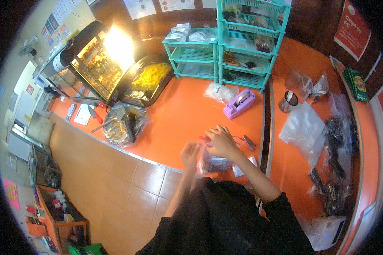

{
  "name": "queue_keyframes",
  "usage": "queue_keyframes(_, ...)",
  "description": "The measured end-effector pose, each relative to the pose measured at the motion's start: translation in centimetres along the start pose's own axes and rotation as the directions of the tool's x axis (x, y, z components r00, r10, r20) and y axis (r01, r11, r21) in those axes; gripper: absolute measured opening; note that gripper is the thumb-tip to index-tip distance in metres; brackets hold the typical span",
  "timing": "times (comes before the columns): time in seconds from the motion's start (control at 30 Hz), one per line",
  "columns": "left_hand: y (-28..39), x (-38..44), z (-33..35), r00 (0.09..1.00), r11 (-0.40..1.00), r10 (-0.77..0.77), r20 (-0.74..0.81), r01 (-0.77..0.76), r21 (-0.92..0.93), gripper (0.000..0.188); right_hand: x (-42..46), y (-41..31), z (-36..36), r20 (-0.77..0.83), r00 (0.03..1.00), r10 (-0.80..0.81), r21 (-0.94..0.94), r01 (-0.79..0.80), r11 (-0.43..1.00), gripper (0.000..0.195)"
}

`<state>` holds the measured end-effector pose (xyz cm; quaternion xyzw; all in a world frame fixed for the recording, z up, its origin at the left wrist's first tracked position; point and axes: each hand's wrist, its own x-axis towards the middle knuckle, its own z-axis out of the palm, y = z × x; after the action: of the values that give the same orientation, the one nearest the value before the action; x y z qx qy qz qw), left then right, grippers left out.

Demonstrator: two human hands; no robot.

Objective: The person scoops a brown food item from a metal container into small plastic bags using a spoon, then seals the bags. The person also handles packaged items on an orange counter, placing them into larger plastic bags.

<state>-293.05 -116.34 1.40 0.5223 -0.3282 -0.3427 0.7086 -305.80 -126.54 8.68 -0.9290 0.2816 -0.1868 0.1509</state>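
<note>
A clear plastic bag (210, 163) with printed contents stands at the orange counter's front edge, close to my body. My right hand (222, 142) grips its top from above, beside a small red strip (204, 138). At the bag's left side is my left hand (190, 155), fingers curled and fingertips close to the right hand; whether it pinches any plastic cannot be made out. Beyond the hands lies a lilac tape dispenser (241, 103) with a roll in it. A small dark-handled tool (249, 142) and a white packet (242, 167) lie right of the bag.
Turquoise plastic racks (194, 55) stand at the back, near a bag of clear plastic (221, 92). Leftward are a lit food warmer (97, 68), a tray of yellow food (150, 78), a plastic-covered bowl (124, 124) and a red-handled knife (95, 114). Plastic sheets (304, 130) lie on the right counter.
</note>
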Motion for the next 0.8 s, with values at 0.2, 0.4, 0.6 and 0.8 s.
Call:
queue_keyframes(0.2,-0.5,-0.4,0.0,0.996,0.997,0.081,-0.045,-0.081,0.006,0.005,0.9,-0.7,0.4,-0.011,0.999,-0.052,0.036,0.052,0.998,0.026)
queue_keyframes(0.4,-1.2,-0.8,-0.9,0.993,0.995,0.062,-0.096,-0.053,0.090,0.001,1.0,-1.4,1.8,-0.012,0.997,-0.081,-0.027,0.081,0.996,0.024)
queue_keyframes(0.6,-1.7,-1.1,-0.7,0.979,1.000,0.027,-0.204,-0.027,0.003,0.004,-0.4,-3.0,2.9,-0.134,0.964,-0.230,-0.219,0.197,0.955,0.020)
queue_keyframes(0.8,-1.7,-1.1,0.6,0.957,1.000,0.026,-0.289,-0.021,0.018,0.004,-0.9,-1.3,2.3,-0.104,0.942,-0.318,-0.247,0.285,0.926,0.019)
